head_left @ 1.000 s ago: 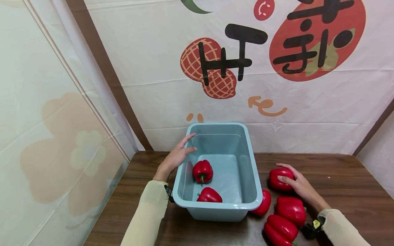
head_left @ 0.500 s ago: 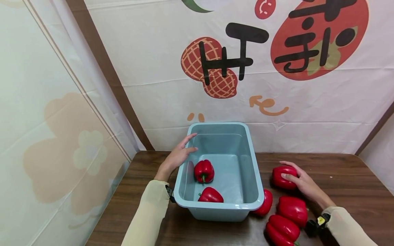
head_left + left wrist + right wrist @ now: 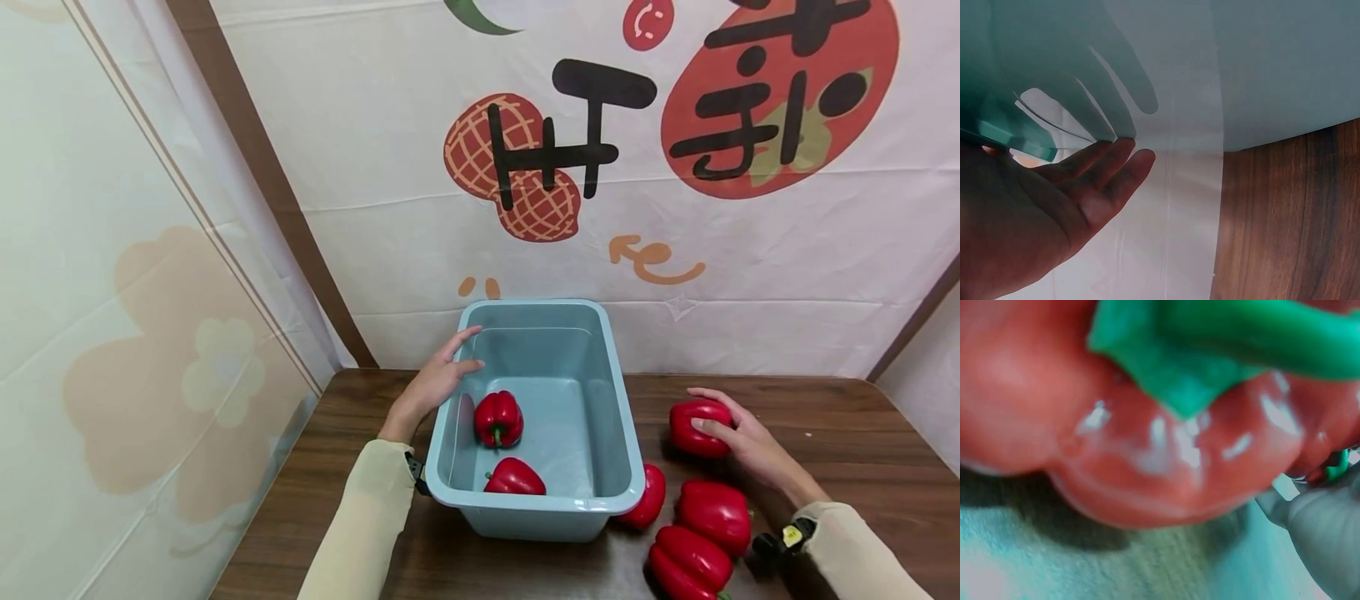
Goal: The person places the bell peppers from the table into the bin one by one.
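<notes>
Six red bell peppers are showing in the head view: two inside the tub, four outside it.

One pale blue plastic tub (image 3: 536, 503) is standing upright on the dark wood-grain worktop (image 3: 322, 442), near the printed cloth backdrop (image 3: 375, 250). The left hand (image 3: 431, 385) is gripping its left rim, thumb and index finger reaching over the edge; the left wrist view is showing the other fingers lying along the outer wall.

Contents of tub, two: one pepper (image 3: 498, 417) is resting near the left wall, its green stem pointing towards the wearer; a second pepper (image 3: 517, 477) is lying close to the front wall, partly hidden by the rim.

Outside, to the right, four: the right hand (image 3: 750, 437) is holding one pepper (image 3: 701, 412), thumb on the near side and fingers over the far side. Whether it is touching the worktop, cannot tell. Another pepper (image 3: 651, 497) is sitting just beside the tub's front right corner, partly covered by it. Two more, an upper pepper (image 3: 716, 515) and a lower pepper (image 3: 690, 565), are lying just beside each other, near the right wrist.

The hands are staying well apart, one on either side. Two black wrist devices, a left device (image 3: 416, 473) and a right device (image 3: 797, 535), are being worn.
</notes>
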The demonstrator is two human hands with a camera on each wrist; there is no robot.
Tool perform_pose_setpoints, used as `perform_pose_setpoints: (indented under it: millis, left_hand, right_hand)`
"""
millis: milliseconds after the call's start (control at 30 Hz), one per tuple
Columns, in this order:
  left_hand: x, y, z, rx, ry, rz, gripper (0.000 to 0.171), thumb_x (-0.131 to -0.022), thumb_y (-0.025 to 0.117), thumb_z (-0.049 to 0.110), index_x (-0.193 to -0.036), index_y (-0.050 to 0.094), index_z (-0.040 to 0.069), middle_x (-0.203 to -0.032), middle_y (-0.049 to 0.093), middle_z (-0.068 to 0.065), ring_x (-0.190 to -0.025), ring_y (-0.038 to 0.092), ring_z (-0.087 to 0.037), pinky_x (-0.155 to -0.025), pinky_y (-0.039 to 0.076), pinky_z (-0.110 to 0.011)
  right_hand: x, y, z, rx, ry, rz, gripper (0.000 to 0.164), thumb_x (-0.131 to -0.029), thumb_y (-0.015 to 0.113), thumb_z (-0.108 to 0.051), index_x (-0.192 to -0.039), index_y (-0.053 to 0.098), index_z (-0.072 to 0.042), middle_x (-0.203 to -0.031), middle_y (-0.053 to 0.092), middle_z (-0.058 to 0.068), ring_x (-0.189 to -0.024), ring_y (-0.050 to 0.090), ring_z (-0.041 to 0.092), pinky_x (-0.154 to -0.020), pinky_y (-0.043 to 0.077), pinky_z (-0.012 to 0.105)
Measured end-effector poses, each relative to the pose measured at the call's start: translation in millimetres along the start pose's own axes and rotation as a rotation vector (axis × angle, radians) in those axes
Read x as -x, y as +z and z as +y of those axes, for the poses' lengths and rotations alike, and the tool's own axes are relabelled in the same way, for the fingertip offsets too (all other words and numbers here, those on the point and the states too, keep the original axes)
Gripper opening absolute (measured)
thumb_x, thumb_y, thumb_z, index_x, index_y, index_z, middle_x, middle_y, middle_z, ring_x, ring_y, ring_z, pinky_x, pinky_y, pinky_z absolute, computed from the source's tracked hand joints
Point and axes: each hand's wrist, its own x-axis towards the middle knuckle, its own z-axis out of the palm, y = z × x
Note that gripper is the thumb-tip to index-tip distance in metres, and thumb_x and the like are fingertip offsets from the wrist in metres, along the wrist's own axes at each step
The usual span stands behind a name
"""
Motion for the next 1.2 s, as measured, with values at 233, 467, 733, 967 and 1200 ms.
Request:
perform_pose_setpoints:
  millis: [233,467,733,967,1200]
  left_hand:
    - [0.2,1.1,-0.3,-0.001,-0.003,0.004,0.058,-0.099,0.052,0.026,-0.153,0.032,0.034,-0.161,0.026,-0.008,-0.137,0.04,-0.041,-0.098,0.043,-0.066]
    - [0.4,1.3,-0.9,-0.01,-0.003,0.006,0.058,-0.099,0.052,0.027,-0.153,0.032,0.035,-0.161,0.026,-0.008,-0.136,0.041,-0.041,-0.098,0.043,-0.066]
    - [0.7,0.0,0.1,-0.011,0.0,0.006,0.058,-0.1,0.051,0.026,-0.154,0.031,0.034,-0.16,0.026,-0.008,-0.136,0.041,-0.042,-0.097,0.043,-0.067]
    - [0.2,-0.6,-0.4,-0.008,-0.003,0.002,0.059,-0.1,0.051,0.027,-0.154,0.031,0.033,-0.161,0.025,-0.008,-0.136,0.04,-0.042,-0.098,0.042,-0.067]
    - [-0.7,-0.8,-1.5,0.003,-0.005,0.001,0.058,-0.1,0.052,0.026,-0.154,0.032,0.034,-0.161,0.024,-0.008,-0.136,0.04,-0.042,-0.098,0.042,-0.067]
  right_hand:
    - [2,-2,-7,0.043,0.013,0.005,0.049,-0.101,0.052,-0.015,-0.147,0.036,-0.006,-0.118,0.058,-0.007,-0.103,0.059,0.01,-0.08,0.055,0.03]
    - [1,-3,-15,0.055,0.01,0.007,0.048,-0.101,0.053,-0.015,-0.145,0.038,-0.004,-0.116,0.059,-0.008,-0.1,0.06,0.01,-0.078,0.056,0.031]
    - [-1,-3,-26,0.023,-0.02,-0.026,0.045,-0.1,0.054,-0.011,-0.142,0.041,-0.006,-0.117,0.06,-0.007,-0.1,0.062,0.012,-0.077,0.058,0.034]
    - [-1,-2,-34,0.05,-0.034,-0.043,0.042,-0.099,0.054,-0.01,-0.14,0.045,-0.013,-0.116,0.061,-0.007,-0.099,0.063,0.013,-0.076,0.058,0.034]
    - [-1,-2,-43,0.064,-0.039,-0.041,0.043,-0.099,0.055,-0.01,-0.141,0.045,-0.012,-0.115,0.063,-0.007,-0.099,0.063,0.012,-0.076,0.058,0.033]
